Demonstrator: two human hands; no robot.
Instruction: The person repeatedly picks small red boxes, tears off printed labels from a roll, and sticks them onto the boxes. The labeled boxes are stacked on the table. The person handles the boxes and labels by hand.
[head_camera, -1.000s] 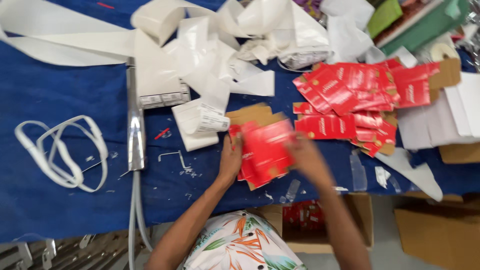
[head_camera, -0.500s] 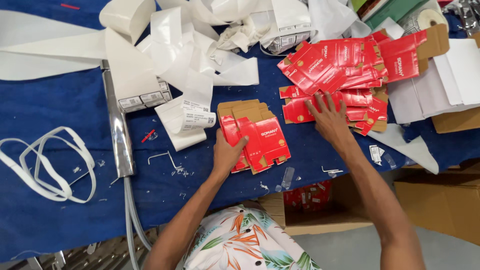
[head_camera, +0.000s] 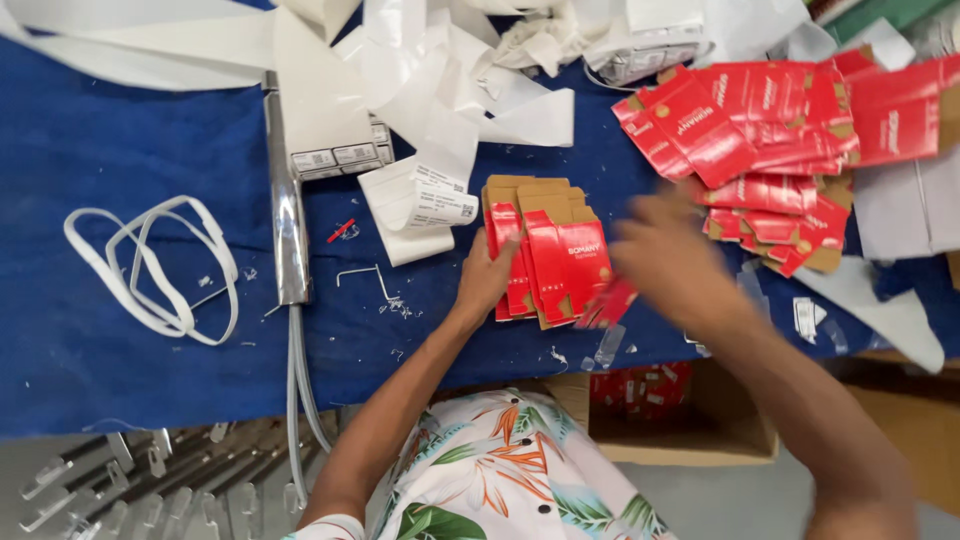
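By left hand (head_camera: 487, 275): red flat cartons (head_camera: 548, 255), stacked

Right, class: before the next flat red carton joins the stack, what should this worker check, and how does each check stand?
1. Left hand steadies the small stack: ok.
2. Stack edges squared: not ok, cartons fanned.
3. Right hand grips the red carton: cannot tell, motion blur.
4. Loose red carton pile within reach: ok.
5. Blue cloth around the stack free of scraps: not ok, paper strips beside it.
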